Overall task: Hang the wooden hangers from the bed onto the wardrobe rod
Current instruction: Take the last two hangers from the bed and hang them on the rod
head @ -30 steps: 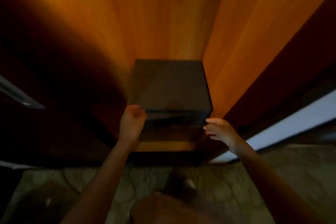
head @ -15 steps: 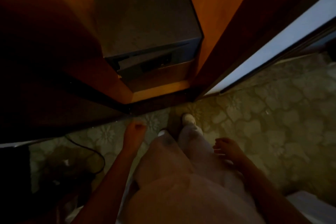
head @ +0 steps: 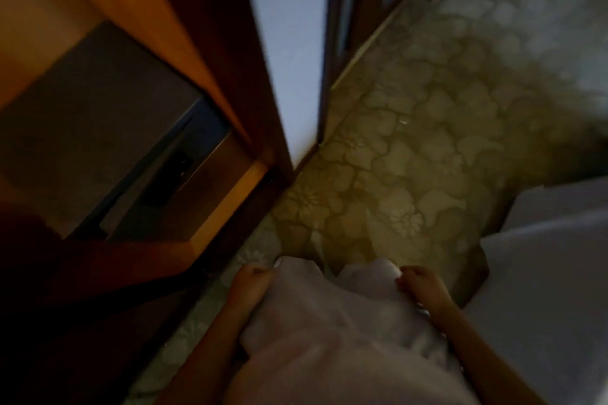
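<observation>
The big flowery floor (head: 411, 158) fills the middle. The wardrobe (head: 158, 26) stands open on the left w/ a dark box (head: 92, 128) inside; its rod isn't in view. A white corner of the bed (head: 543, 273) shows bottom right. The left hand (head: 251, 276) & right hand (head: 418, 283) hang by the person's pale clothes, fingers loosely curled, nothing in them. No hangers in view; prob on a part of the bed we can't see. Wood hangers should be light, stiff & smooth, not floppy, but the hooks may tangle. Best grab: the wood near the hook, hook left free for the rod. No words or labels can be read; all too blurry.
</observation>
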